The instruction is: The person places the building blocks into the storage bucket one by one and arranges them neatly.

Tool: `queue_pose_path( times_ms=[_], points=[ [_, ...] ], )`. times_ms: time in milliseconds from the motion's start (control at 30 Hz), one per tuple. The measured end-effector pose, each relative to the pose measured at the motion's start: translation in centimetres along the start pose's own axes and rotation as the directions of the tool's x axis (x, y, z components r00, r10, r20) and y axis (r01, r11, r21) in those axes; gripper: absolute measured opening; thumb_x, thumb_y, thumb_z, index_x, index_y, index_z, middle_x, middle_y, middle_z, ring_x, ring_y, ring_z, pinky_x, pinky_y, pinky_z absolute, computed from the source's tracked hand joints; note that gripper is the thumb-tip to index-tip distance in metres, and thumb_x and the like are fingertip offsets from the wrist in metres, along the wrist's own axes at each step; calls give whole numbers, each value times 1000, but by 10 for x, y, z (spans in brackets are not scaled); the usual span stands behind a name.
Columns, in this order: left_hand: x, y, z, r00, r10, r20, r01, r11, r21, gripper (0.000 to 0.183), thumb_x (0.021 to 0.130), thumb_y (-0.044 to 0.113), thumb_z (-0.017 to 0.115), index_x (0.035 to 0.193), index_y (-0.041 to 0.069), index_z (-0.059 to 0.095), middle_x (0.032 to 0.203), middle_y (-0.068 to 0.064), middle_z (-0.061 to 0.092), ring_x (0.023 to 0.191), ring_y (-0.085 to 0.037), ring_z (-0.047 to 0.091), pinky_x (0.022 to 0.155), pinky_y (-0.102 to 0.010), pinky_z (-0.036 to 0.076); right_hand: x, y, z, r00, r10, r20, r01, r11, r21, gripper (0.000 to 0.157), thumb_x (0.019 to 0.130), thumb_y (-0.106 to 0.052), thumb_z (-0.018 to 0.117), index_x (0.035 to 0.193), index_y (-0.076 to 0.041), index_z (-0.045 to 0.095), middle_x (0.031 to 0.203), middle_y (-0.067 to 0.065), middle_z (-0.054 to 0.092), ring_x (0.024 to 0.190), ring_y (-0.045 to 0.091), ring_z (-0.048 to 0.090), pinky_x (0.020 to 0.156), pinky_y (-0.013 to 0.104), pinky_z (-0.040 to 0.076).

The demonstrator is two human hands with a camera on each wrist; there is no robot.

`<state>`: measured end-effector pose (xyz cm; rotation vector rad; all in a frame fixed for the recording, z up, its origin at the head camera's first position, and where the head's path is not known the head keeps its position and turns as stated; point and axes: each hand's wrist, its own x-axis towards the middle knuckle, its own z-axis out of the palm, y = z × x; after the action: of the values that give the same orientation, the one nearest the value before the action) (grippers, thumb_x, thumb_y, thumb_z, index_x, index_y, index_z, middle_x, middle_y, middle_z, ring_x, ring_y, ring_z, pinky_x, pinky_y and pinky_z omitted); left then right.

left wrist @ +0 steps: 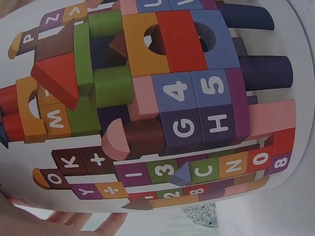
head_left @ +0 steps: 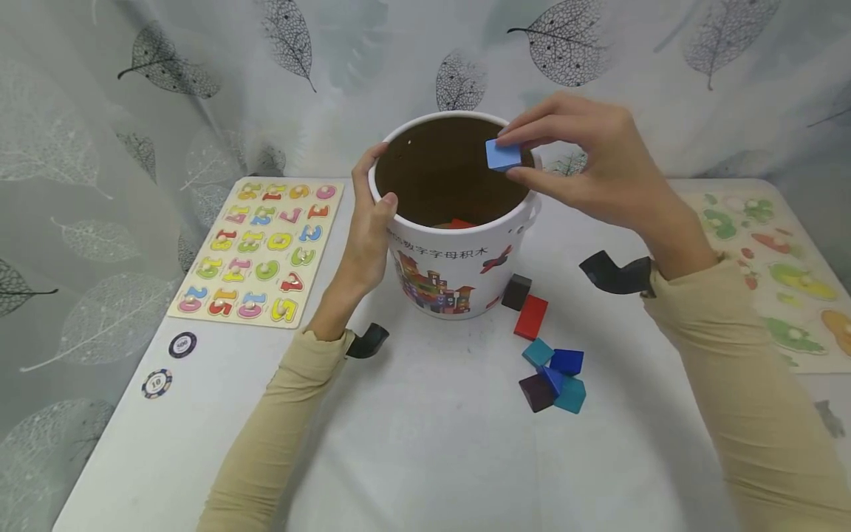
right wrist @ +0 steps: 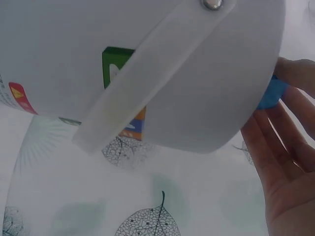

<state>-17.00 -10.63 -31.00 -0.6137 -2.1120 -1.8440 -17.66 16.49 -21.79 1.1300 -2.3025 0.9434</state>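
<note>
A white bucket (head_left: pixel 452 266) with printed block pictures stands at the back middle of the table. My left hand (head_left: pixel 372 222) grips its left rim, thumb at the front of the edge. Between the thumb and fingers of my right hand (head_left: pixel 578 155) is a light blue block (head_left: pixel 503 155), pinched over the bucket's right rim. In the right wrist view that blue block (right wrist: pixel 272 93) shows partly behind the bucket's edge. Inside the bucket a bit of red block (head_left: pixel 460 223) is visible low down. The left wrist view is filled by the bucket's printed side (left wrist: pixel 182 98).
Right of the bucket's base lie a dark block (head_left: pixel 516 292) and a red block (head_left: pixel 531 317). Nearer is a cluster of blue, teal and dark blocks (head_left: pixel 568 361). A number puzzle board (head_left: pixel 259 251) and two poker chips (head_left: pixel 156 383) lie left; another puzzle board (head_left: pixel 791 244) lies right.
</note>
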Motion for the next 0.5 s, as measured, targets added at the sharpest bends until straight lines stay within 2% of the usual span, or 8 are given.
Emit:
queue_pose_path(
  times_ms=[133, 300, 500],
  points=[
    [0, 0, 0, 1000, 0, -1, 0, 1000, 0, 98, 80, 76, 43, 152, 15, 16, 153, -9, 29, 133, -32, 39, 107, -59, 34, 2, 2, 6, 1000, -2, 18, 2, 1000, 9, 38, 76, 3, 79, 112, 0, 71, 113, 13, 68, 103, -2, 56, 84, 10, 45],
    [-1, 0, 0, 1000, -4, -4, 4, 1000, 17, 103, 78, 81, 42, 152, 15, 16, 154, -9, 28, 134, -31, 38, 107, -58, 35, 2, 4, 13, 999, 19, 33, -19, 999, 27, 38, 75, 3, 80, 112, -3, 72, 113, 9, 69, 103, -2, 56, 81, 11, 45],
    [-1, 0, 0, 1000, -4, 2, 4, 1000, 20, 99, 80, 78, 42, 152, 15, 16, 153, -11, 30, 133, -30, 39, 107, -58, 36, 0, 1, 14, 999, 29, 33, -30, 999, 16, 37, 76, 0, 80, 111, -6, 73, 112, 6, 70, 104, 7, 60, 88, 10, 44]
  ],
)
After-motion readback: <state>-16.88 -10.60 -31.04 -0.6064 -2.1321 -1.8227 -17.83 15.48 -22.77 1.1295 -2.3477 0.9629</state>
